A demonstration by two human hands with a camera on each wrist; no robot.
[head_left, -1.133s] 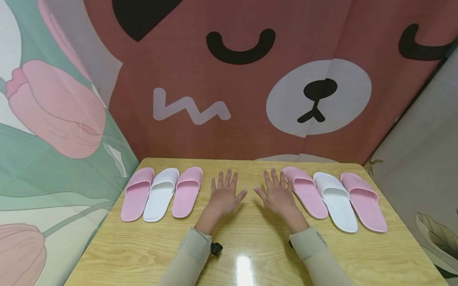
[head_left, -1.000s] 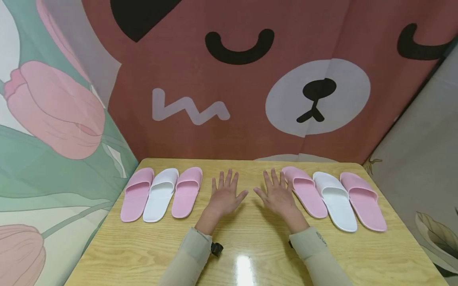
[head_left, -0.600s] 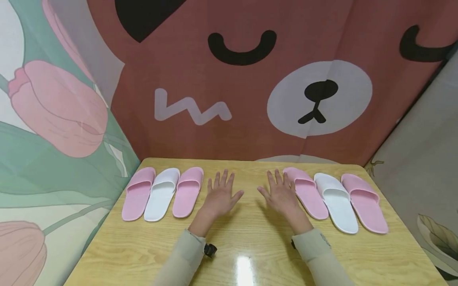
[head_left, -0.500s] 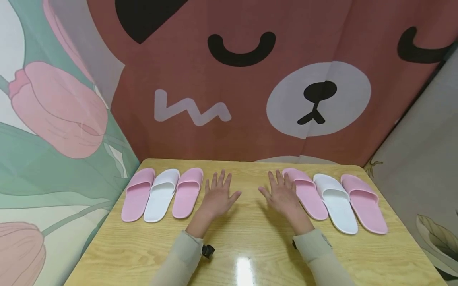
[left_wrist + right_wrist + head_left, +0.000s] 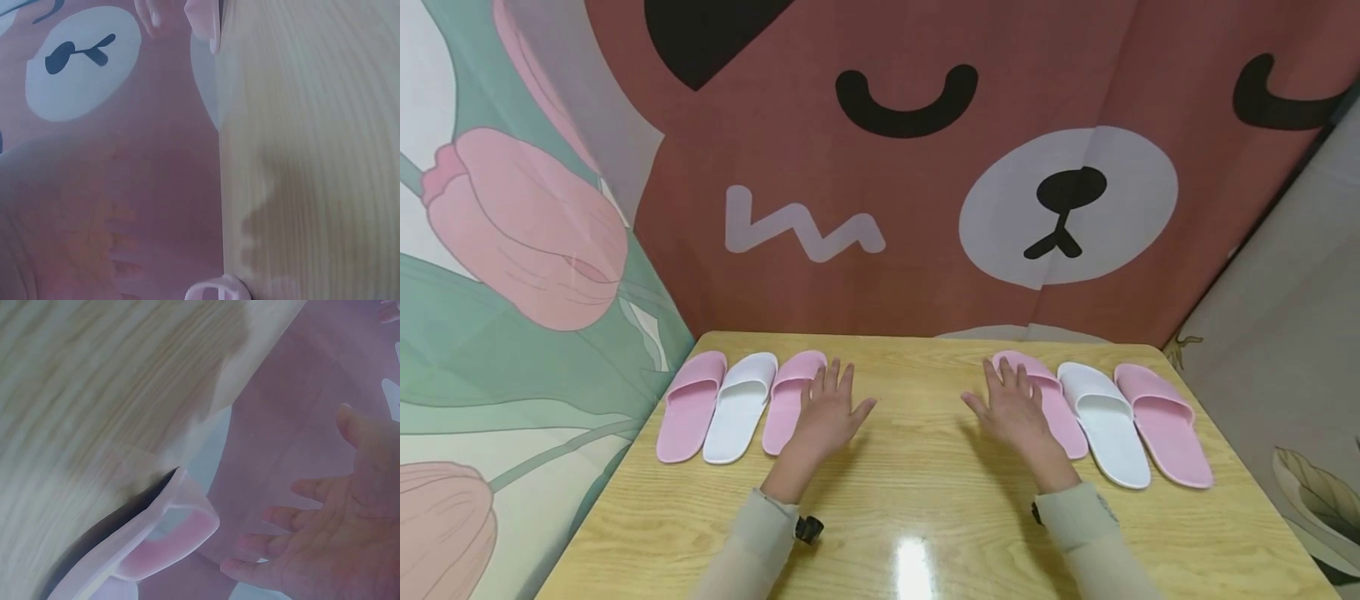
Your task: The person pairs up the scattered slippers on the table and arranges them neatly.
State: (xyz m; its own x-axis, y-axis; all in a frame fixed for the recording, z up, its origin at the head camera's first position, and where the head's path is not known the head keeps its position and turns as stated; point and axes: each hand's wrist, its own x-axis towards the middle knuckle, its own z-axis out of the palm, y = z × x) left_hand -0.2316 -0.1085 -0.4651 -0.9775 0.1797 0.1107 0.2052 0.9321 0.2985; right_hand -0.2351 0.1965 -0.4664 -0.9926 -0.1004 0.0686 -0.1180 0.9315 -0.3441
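Observation:
Three slippers lie side by side at the left of the table: a pink slipper (image 5: 688,421), a white slipper (image 5: 733,421) and another pink slipper (image 5: 781,417). My left hand (image 5: 829,417), fingers spread, is over the right edge of that inner pink one. At the right lie a pink slipper (image 5: 1063,425), a white slipper (image 5: 1116,442) and a pink slipper (image 5: 1172,437). My right hand (image 5: 1013,410) covers part of the inner pink one. In the right wrist view, the right hand (image 5: 344,531) hovers apart from a pink slipper (image 5: 169,544), holding nothing.
The wooden table (image 5: 910,475) stretches between the two rows, with a bright light reflection near its front. A cloth with a bear face (image 5: 910,292) hangs behind its back edge. Patterned cloths flank both sides, with a tulip print (image 5: 527,225) at left.
Both hands have moved apart: the left one leftward over the inner pink slipper, the right one rightward over its nearest pink slipper. The slippers have stayed in place.

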